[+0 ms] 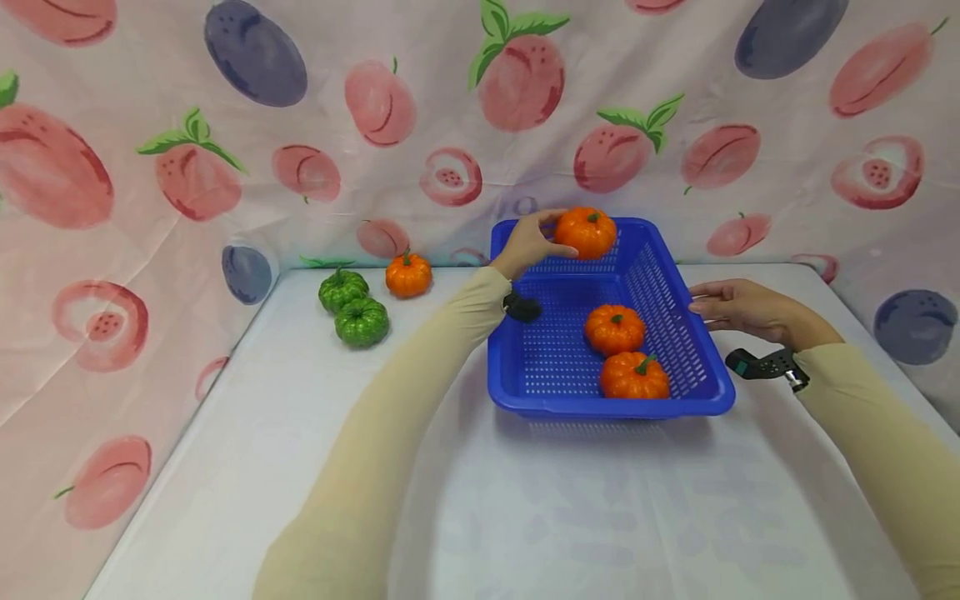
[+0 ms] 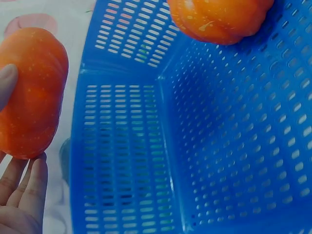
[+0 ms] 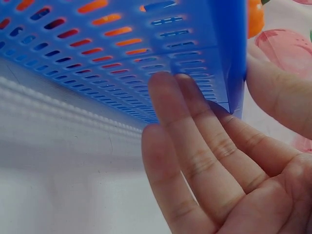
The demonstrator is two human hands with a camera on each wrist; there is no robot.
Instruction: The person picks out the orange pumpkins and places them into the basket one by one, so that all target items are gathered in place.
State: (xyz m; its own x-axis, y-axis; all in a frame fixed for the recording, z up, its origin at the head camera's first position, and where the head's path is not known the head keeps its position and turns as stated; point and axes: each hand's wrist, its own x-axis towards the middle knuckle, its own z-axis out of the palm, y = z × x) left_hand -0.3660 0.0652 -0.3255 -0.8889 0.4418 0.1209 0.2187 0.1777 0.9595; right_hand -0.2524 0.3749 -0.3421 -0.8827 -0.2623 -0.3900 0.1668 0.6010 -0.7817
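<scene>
Pale sleeves (image 1: 375,450) over white tabletop (image 1: 555,517), blue basket (image 1: 611,407), fruit-print cloth (image 1: 450,108) behind.

Inspected all three views: found no readable text, label, brand, number or sign, whether at the grip or around it.
</scene>
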